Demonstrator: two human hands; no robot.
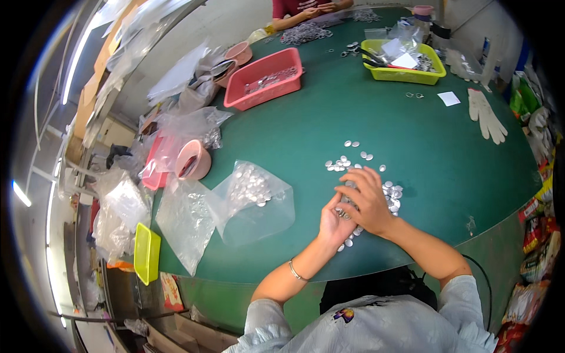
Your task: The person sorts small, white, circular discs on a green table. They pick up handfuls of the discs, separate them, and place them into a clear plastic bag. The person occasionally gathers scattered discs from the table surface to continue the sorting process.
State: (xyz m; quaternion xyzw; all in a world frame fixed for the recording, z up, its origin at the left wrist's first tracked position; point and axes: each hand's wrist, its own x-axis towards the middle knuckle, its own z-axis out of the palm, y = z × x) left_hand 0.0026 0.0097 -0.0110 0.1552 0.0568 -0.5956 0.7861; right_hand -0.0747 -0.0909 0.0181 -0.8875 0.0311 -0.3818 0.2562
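Note:
Small round silver discs [393,197] lie loose on the green table in front of me. My left hand [336,226], with a bangle on its wrist, is cupped palm up at the near side of this pile, and several discs rest in it. Curved over it is my right hand [368,201], its thumb apart from its fingers; I see nothing gripped in it. The two hands touch or nearly touch, and they hide part of the pile. To the left, a clear plastic bag [276,212] lies flat with many similar discs inside.
Left of the bag are a pink cup [200,162], crumpled clear bags [187,217] and a yellow-green tray [146,253]. Farther off stand a pink basin [266,97] and a yellow-green basin [406,75]. A white glove [486,116] lies at right. Another person [300,15] sits across the table.

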